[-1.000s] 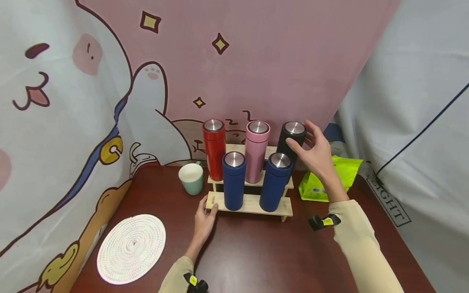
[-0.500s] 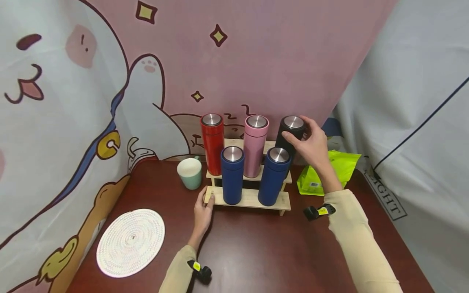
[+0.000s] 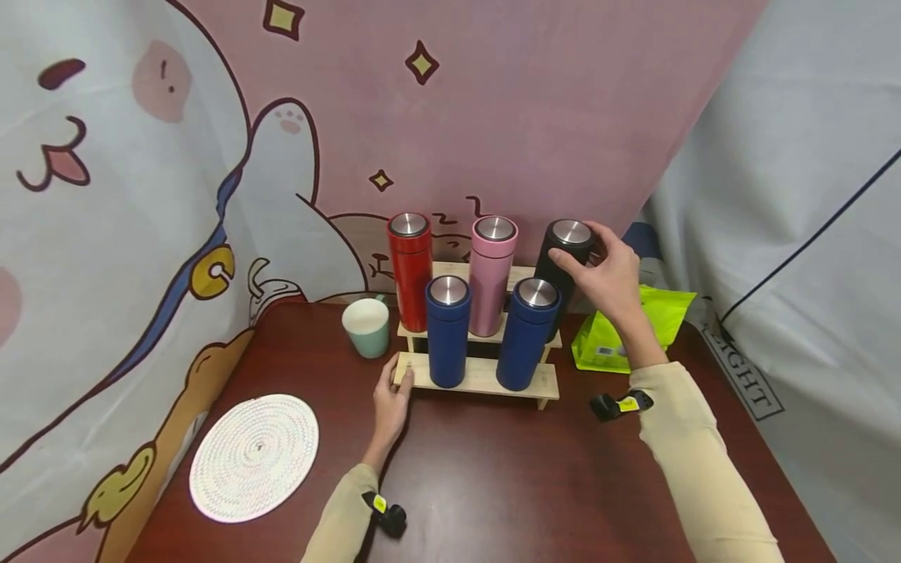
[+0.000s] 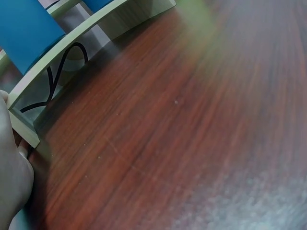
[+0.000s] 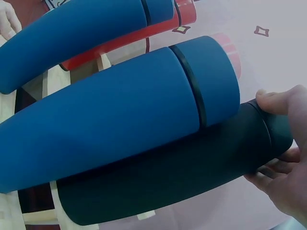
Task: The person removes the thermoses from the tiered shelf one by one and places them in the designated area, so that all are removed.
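Black bottle in the right hand, at the right end of a wooden rack.
Thumb and fingers of the right hand curl round the bottle's upper part, just below its steel top, while the left hand pinches the left end of the front step; with so high a hold, a sideways push could tip the bottle, and its lower body might knock the right blue bottle just in front or, less likely, the pink bottle to its left; a tug from the left hand could jog the whole rack and unsettle everything standing on it; the black bottle lies to the left of the right palm, its base below the hand at the step behind the blue bottles, though whether it bears full weight there I cannot tell.
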Tool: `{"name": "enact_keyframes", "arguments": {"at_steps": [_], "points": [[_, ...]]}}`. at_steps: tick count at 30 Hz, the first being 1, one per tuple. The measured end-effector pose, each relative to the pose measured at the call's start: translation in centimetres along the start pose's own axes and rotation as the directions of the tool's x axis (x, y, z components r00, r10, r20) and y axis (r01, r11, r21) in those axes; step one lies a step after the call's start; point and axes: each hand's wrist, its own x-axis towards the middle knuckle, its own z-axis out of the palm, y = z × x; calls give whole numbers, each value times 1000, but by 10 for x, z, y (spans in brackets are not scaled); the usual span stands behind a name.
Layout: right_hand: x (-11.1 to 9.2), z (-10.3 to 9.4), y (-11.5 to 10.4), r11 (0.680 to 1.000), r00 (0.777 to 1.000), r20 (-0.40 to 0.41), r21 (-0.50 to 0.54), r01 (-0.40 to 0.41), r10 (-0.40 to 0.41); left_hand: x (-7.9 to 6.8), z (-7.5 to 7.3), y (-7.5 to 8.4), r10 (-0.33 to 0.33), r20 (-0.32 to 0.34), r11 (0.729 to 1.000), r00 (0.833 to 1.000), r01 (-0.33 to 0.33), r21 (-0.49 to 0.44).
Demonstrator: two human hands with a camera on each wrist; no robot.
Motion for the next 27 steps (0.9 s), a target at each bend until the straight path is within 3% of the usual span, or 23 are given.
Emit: {"name": "enact_keyframes", "arguments": {"at_steps": [12,19,27], "points": [[-10,-18,5,1000,999,-48,-17,-1,0,1,0,-3,7,-1,1000,1000,-7,-13],[-18,-29,12,999,998,-58,-29,-31,30,14,7,-41,11,-25,1000,1000,-12,-10],[-30,-45,13,998,997,-62,-48,-39,36,13,8,-43,-1,-42,1000,999,1,2]]}}
